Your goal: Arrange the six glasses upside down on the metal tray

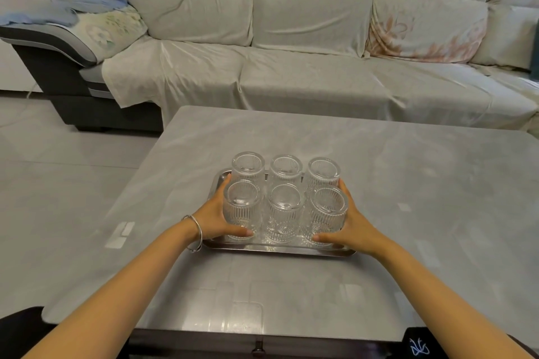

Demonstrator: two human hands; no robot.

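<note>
Several ribbed clear glasses stand upside down in two rows of three on the metal tray (280,251) in the middle of the table. My left hand (214,217) wraps the near-left glass (241,210), thumb across its front and fingers behind it. My right hand (351,227) wraps the near-right glass (328,214) the same way. The near-middle glass (284,211) stands between them, touched by neither hand. Behind stand the far-left glass (248,166), the far-middle glass (285,169) and the far-right glass (323,172).
The tray sits on a grey marble-look table (408,183). A sofa (291,52) draped in pale cloth runs along the far side. Tiled floor (58,154) lies to the left. A silver bangle (197,232) circles my left wrist.
</note>
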